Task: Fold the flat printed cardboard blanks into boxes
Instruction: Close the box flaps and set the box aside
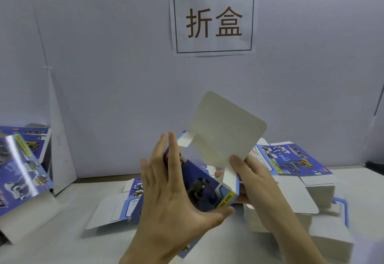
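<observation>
Far left of frame: folded boxes [22,166] piled against the white backdrop, blue print, "DOG" legible. Lower centre-left: a flat blank [116,207] lies on the white table [62,243], partly behind the hands. Centre: left hand [172,197] is flat, fingers straight and together pointing up, palm pressed to the left side of the half-formed box [205,189], thumb stretched under its lower edge. The box is held up off the table, tilted, its grey top flap [224,126] standing open above it. Right hand [249,176] pinches the box's right edge near the flap base, thumb on the inner face, fingers behind. Right of frame: stack of flat blanks [291,159] on the table, printed side up. Upper centre: paper sign [214,21] on the backdrop.
</observation>
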